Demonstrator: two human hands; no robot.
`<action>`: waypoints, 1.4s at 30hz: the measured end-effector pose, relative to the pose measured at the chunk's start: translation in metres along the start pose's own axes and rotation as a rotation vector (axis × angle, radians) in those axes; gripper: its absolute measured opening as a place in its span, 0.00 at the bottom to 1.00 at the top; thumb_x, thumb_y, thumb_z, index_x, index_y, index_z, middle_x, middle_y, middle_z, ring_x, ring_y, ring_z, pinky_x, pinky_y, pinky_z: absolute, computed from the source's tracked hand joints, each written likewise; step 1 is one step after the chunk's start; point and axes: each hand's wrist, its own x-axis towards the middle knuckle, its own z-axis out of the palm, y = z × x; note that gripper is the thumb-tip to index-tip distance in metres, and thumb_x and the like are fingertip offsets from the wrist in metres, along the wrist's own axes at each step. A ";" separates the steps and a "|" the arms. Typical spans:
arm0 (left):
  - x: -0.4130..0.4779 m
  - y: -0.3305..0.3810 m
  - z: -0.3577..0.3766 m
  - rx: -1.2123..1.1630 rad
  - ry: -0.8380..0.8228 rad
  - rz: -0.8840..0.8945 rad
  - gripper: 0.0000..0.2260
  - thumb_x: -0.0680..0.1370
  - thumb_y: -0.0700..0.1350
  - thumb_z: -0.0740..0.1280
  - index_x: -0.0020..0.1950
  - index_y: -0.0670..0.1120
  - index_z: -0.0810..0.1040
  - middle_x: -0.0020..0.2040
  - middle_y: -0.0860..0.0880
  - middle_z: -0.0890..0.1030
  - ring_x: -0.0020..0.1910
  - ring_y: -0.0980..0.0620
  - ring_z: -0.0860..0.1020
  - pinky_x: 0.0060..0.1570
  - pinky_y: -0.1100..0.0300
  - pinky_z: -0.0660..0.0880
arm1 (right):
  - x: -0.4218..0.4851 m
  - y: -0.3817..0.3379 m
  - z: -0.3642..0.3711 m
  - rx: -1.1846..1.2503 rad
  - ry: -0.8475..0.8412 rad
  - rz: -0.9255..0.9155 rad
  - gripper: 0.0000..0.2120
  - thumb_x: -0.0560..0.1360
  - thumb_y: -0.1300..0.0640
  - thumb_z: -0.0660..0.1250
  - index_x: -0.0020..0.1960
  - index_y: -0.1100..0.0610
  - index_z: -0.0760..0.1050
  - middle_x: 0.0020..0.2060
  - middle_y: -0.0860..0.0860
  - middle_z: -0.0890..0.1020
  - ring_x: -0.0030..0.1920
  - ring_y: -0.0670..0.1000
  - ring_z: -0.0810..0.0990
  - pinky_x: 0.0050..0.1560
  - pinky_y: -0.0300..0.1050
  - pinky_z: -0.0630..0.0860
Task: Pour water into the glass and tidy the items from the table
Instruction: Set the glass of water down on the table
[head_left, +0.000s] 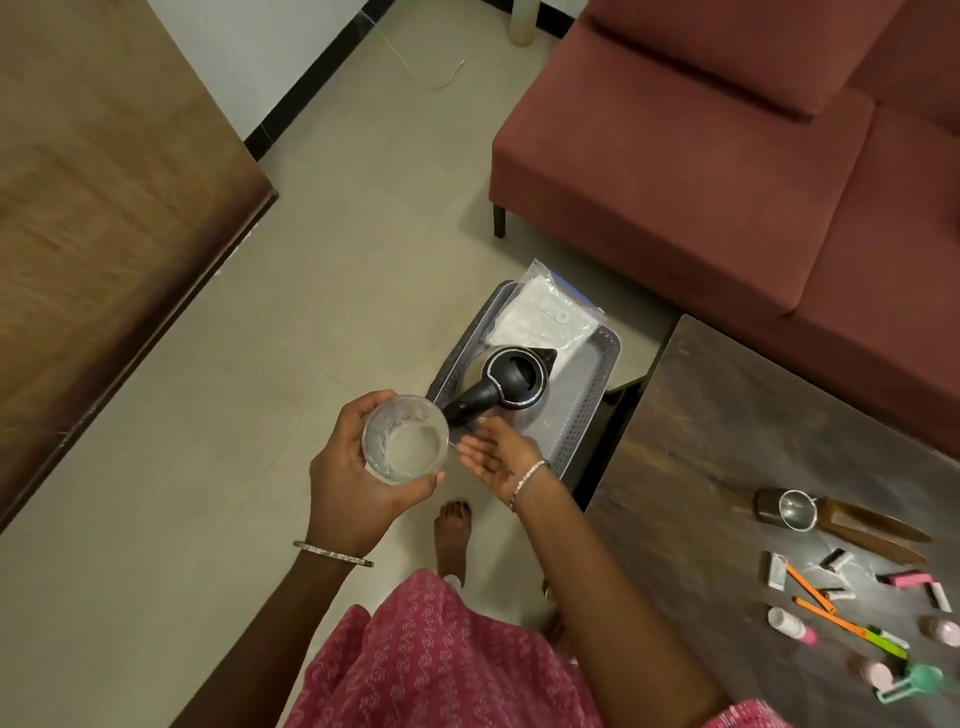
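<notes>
Beside the dark surface, over bare floor: glass in hand, kettle parked, clutter still out.
Grey tray holds the kettle. Right hand is flat open and empty, just beside the kettle handle. Left hand wraps the glass, which seems part full. Small items are scattered on the surface. Risks: tilting the glass while reaching could spill it on the floor, and a loose kettle grab could slip.

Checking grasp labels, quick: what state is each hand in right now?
Left hand: holds the glass.
Right hand: open, holding nothing, near the kettle.
</notes>
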 end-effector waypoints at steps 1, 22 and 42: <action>-0.003 0.004 0.003 0.001 -0.008 0.009 0.40 0.54 0.57 0.81 0.63 0.56 0.71 0.58 0.64 0.78 0.56 0.60 0.79 0.56 0.54 0.79 | -0.008 0.000 -0.011 -0.012 0.018 -0.032 0.07 0.78 0.58 0.67 0.47 0.62 0.78 0.41 0.58 0.84 0.45 0.55 0.84 0.47 0.46 0.82; -0.239 0.150 0.193 -0.059 -0.355 0.285 0.39 0.54 0.45 0.83 0.62 0.54 0.74 0.55 0.59 0.81 0.54 0.58 0.80 0.55 0.54 0.79 | -0.232 0.054 -0.340 -0.719 -0.164 -0.965 0.34 0.67 0.73 0.72 0.68 0.53 0.69 0.62 0.47 0.78 0.63 0.44 0.77 0.57 0.42 0.79; -0.393 0.256 0.410 -0.061 -1.012 0.498 0.44 0.54 0.43 0.85 0.68 0.50 0.72 0.59 0.59 0.79 0.58 0.63 0.78 0.58 0.64 0.75 | -0.313 0.106 -0.612 -0.474 0.427 -1.159 0.35 0.57 0.47 0.76 0.63 0.42 0.72 0.58 0.40 0.80 0.59 0.37 0.78 0.60 0.35 0.75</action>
